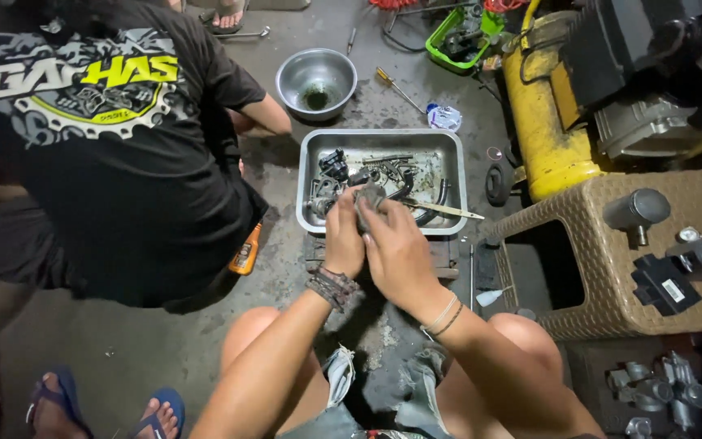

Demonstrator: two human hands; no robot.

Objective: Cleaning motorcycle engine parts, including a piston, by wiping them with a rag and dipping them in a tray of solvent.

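My left hand (343,236) and my right hand (398,252) meet over the near edge of a rectangular metal tray (448,142). Together they grip a grey, greasy metal part (370,197), fingers closed around it. The tray holds several dark engine parts (335,165), hoses and a thin flat tool (448,210) that pokes over its right rim. My left wrist wears dark braided bands, my right wrist thin ones. My bare knees show below.
A person in a black printed shirt (107,138) crouches at left, close to the tray. A round steel bowl (316,80) sits behind it. A yellow tank (542,122), a woven brown stool (611,268) with parts, an orange bottle (245,252) and a screwdriver (400,88) lie around.
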